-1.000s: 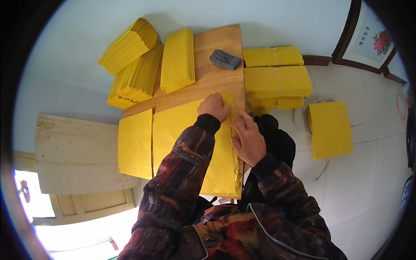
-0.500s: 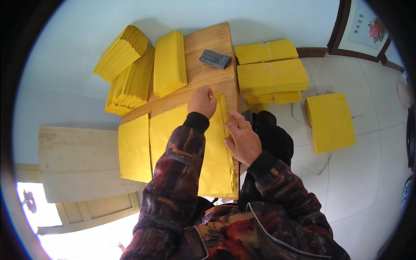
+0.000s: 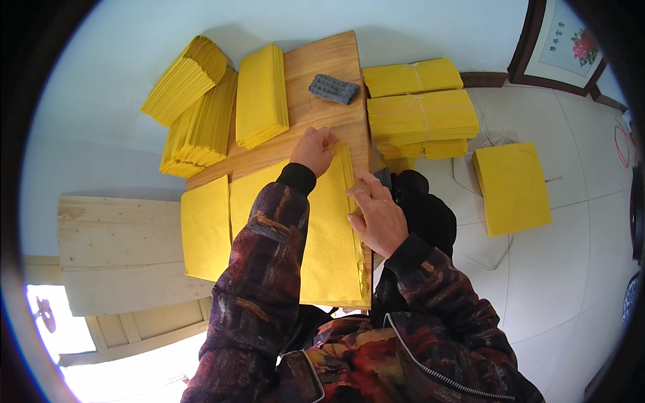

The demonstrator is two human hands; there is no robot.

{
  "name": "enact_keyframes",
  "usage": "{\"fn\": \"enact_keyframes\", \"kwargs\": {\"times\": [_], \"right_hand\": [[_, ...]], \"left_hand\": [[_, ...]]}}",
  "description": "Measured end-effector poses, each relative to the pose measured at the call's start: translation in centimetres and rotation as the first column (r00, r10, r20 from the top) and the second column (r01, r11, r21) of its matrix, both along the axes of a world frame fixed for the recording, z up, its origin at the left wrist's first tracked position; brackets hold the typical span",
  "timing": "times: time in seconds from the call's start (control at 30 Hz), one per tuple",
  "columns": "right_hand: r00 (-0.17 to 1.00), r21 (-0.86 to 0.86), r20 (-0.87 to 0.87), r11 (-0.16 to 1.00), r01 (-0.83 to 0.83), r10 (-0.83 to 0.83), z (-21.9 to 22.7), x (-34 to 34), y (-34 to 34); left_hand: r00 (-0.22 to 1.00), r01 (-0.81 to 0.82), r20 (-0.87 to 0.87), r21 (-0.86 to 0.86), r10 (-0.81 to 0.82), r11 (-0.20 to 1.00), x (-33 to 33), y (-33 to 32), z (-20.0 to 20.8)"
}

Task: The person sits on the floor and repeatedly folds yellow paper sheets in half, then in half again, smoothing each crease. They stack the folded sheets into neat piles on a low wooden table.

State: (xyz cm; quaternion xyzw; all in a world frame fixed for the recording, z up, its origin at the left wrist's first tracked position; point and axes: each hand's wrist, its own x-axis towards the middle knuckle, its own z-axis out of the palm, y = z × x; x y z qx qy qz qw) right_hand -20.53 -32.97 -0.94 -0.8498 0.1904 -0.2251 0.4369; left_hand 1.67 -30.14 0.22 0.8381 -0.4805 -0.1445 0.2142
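A stack of large yellow paper sheets [image 3: 329, 242] lies flat near the front of the wooden table, its right edge uneven, with folds or layers showing. My left hand [image 3: 314, 151] is at the far edge of this stack, fingers curled together; what they pinch, if anything, is hidden. Along the right edge rests my right hand [image 3: 379, 216], its bent fingertips touching the paper and the thumb held apart from them. Left of the stack lies another flat yellow piece [image 3: 205, 225], divided from it by a dark gap.
Folded yellow paper bundles stand at the table's back left [image 3: 262, 95]. A grey knitted cloth [image 3: 333, 88] sits on the wooden table [image 3: 336, 54]. Tied yellow bundles [image 3: 423, 115] are piled beyond the right edge; another yellow stack [image 3: 514, 188] is over the tiled floor. A pale board [image 3: 127, 252] is left.
My left hand has shifted slightly away from me and to the left along the stack's far edge, its forearm swinging left. My right hand has barely moved.
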Motion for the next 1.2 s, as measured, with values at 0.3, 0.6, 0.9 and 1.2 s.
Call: {"fn": "enact_keyframes", "kwargs": {"times": [0.3,0.6,0.9,1.2], "right_hand": [[1.000,0.006,-0.017,1.000,-0.007,0.007,0.21,-0.04,-0.05],[1.000,0.018,-0.030,1.000,-0.008,0.008,0.28,0.01,-0.04],[1.000,0.020,-0.015,1.000,-0.010,0.010,0.11,0.00,-0.05],[1.000,0.005,-0.016,1.000,-0.010,0.010,0.15,0.05,-0.08]], "left_hand": [[1.000,0.004,-0.002,0.002,-0.004,1.000,0.08,-0.05,0.14],[1.000,0.021,0.016,-0.013,-0.021,1.000,-0.07,-0.09,0.39],[0.998,-0.015,-0.068,-0.127,0.006,0.992,-0.14,0.37,0.42],[0.998,0.002,-0.066,-0.134,-0.011,0.991,0.03,0.10,0.00]]}}
